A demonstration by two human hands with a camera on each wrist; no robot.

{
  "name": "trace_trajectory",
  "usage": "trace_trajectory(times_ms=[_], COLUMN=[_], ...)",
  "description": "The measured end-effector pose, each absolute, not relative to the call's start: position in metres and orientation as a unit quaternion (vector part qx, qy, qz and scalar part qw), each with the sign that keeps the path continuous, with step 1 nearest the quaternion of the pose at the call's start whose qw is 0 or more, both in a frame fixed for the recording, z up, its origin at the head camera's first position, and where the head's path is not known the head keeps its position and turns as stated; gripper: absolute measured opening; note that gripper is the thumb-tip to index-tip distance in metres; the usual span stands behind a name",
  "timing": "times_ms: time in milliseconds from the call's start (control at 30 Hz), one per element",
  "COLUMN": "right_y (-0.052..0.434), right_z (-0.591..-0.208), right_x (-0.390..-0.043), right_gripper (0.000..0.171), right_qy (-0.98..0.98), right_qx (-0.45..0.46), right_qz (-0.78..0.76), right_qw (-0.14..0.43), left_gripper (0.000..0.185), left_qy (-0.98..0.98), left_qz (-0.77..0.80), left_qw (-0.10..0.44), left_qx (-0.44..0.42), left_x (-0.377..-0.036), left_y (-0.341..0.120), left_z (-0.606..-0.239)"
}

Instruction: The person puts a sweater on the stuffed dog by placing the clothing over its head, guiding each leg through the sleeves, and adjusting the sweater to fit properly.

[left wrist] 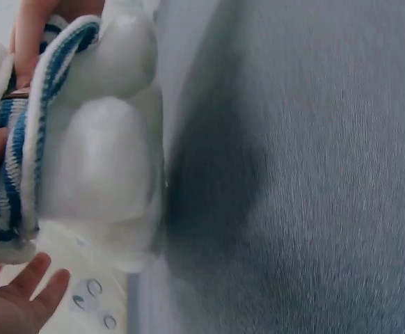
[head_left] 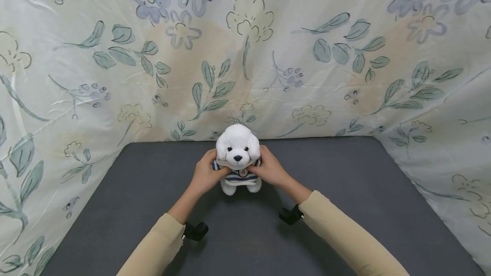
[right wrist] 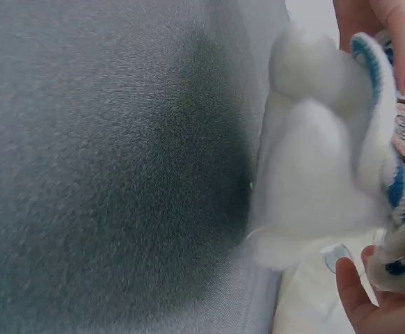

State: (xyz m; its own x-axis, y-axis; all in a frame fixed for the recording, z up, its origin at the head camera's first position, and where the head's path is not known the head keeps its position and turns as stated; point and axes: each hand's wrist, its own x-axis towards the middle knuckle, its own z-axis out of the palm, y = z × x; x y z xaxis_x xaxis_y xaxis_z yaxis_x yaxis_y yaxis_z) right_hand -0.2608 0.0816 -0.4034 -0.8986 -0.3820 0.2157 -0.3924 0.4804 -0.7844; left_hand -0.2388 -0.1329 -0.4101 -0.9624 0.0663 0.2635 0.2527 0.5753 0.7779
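A small white plush dog (head_left: pixel 238 150) in a blue-and-white striped sweater (head_left: pixel 241 177) stands upright on the dark grey table (head_left: pixel 345 191), facing me. My left hand (head_left: pixel 206 173) grips its left flank and my right hand (head_left: pixel 270 168) grips its right flank, fingers curled round the sweater. In the left wrist view the striped knit (left wrist: pixel 14 167) wraps the white body (left wrist: pixel 101 167), with fingertips (left wrist: pixel 28 285) at the lower edge. The right wrist view shows the dog's white legs (right wrist: pixel 314 174), the sweater hem (right wrist: pixel 397 188) and my fingers (right wrist: pixel 369 299).
Floral cloth (head_left: pixel 245 54) hangs behind and at both sides of the table, walling it in. Black wrist camera mounts (head_left: pixel 195 230) (head_left: pixel 290 215) sit under my beige sleeves. Bare grey surface lies left, right and in front of the dog.
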Motion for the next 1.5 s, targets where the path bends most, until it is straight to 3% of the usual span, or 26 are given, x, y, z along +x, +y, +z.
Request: trace_trajectory(times_ms=[567,767,1100,1333,1500], right_y=[0.114,0.125,0.141,0.148,0.153], right_z=[-0.387,-0.385,-0.377,-0.387,-0.395], right_x=[-0.245,-0.247,-0.246,-0.253,-0.259], right_gripper=[0.064,0.065,0.049,0.049,0.059], right_qy=[-0.886,-0.884,-0.867,-0.849,-0.823], right_qx=[0.154,0.136,0.114,0.097,0.096], right_qz=[0.428,0.425,0.413,0.428,0.471], right_qw=[-0.089,-0.137,-0.254,-0.295,-0.304], left_gripper=[0.026,0.04,0.054,0.061,0.06], left_qy=[-0.857,-0.852,-0.818,-0.797,-0.787], left_qz=[-0.513,-0.522,-0.549,-0.571,-0.584], left_qw=[0.01,-0.047,-0.169,-0.195,-0.191], left_qx=[-0.045,-0.02,0.011,0.025,0.052], left_x=[-0.22,-0.218,-0.218,-0.221,-0.226], left_y=[-0.1,-0.09,-0.08,-0.076,-0.077], left_z=[-0.399,-0.396,-0.398,-0.412,-0.417])
